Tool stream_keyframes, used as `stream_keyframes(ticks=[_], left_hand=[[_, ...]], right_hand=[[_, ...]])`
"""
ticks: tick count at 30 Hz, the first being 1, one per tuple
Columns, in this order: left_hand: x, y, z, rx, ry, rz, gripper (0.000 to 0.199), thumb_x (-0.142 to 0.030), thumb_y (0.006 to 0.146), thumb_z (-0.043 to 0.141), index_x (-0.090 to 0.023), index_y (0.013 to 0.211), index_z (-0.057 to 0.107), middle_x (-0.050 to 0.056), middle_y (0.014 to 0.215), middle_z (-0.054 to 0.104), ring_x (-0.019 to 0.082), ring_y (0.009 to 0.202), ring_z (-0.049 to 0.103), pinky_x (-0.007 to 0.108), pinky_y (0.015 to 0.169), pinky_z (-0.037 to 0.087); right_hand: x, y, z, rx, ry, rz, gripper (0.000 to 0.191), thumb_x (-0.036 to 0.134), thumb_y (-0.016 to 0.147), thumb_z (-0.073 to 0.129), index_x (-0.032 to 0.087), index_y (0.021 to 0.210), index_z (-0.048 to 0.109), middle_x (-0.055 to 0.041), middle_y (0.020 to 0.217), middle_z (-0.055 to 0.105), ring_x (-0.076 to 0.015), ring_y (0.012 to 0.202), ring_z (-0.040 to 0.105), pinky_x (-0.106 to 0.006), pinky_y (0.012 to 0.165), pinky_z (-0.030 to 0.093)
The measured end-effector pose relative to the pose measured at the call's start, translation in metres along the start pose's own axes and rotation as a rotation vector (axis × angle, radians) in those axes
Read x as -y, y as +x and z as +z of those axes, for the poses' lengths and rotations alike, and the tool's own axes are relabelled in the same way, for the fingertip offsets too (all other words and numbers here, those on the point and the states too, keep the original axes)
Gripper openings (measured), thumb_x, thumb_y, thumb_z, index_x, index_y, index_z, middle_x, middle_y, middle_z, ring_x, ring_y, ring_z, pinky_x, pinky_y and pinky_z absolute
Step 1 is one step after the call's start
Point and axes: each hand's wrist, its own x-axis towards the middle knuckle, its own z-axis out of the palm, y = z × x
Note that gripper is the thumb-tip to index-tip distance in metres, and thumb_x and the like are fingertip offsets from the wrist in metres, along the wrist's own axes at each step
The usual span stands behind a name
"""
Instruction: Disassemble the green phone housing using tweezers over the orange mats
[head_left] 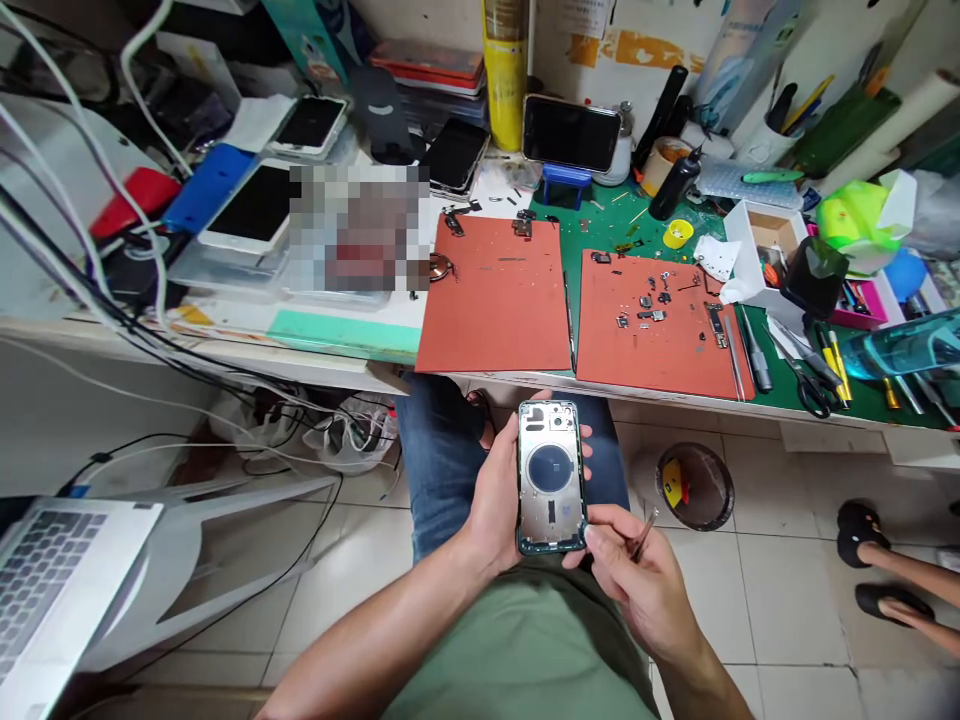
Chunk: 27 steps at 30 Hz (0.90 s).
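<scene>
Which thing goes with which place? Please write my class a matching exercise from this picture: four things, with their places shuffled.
Things:
1. Silver-backed phone housing with a dark round centre
2. Slim metal tool
3. Round dark bucket
4. Black-screened phone with a pale frame

Places:
A. On the pale tiled floor
B. In the grip of the left hand
C. Propped on a blue plastic stand
D. Held in the right hand

Right pairs: 1-B, 2-D, 3-A, 4-C

Bright, diffuse light, soft glare on floor tiles (352, 565), wide-angle stretching toward edges.
</scene>
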Motion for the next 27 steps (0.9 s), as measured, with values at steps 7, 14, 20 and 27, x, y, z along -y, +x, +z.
stream_keyframes(ticks=[7,14,20,27], left_hand=[[0.000,0.003,-0.006,0.008,0.000,-0.007,0.056,-0.059,0.106,0.055,-0.022,0.148,0.065,0.012,0.107,0.082,0.023,0.074,0.076,0.031,0.061,0.062],[0.005,0.001,-0.002,0.046,0.000,0.056,0.057,-0.058,0.111,0.048,-0.033,0.162,0.051,0.008,0.108,0.081,0.023,0.078,0.077,0.034,0.068,0.064],[0.009,0.002,-0.002,0.048,0.023,0.109,0.056,-0.058,0.110,0.051,-0.032,0.160,0.053,0.008,0.109,0.081,0.023,0.080,0.078,0.037,0.074,0.066],[0.001,0.004,-0.005,0.080,-0.011,0.028,0.062,-0.057,0.111,0.045,-0.035,0.168,0.039,0.012,0.114,0.079,0.026,0.080,0.079,0.037,0.067,0.064]], right_hand=[[0.000,0.004,0.006,0.025,0.045,-0.024,0.044,0.058,0.093,0.082,0.017,0.108,0.081,0.0142,0.048,0.035,-0.0069,0.047,0.021,-0.042,0.082,0.062],[-0.002,0.008,0.024,-0.158,-0.113,-0.051,0.047,0.059,0.086,0.089,0.018,0.105,0.078,0.0044,0.071,0.058,-0.0127,0.067,0.055,-0.028,0.071,0.056],[-0.002,0.009,0.029,-0.190,-0.225,-0.089,0.044,0.059,0.088,0.086,0.018,0.099,0.074,0.0045,0.073,0.058,-0.0115,0.066,0.050,-0.024,0.062,0.044],[-0.013,0.002,0.019,-0.048,0.010,-0.060,0.042,0.055,0.098,0.079,0.022,0.123,0.078,-0.0040,0.099,0.073,-0.0170,0.083,0.068,-0.030,0.077,0.058]])
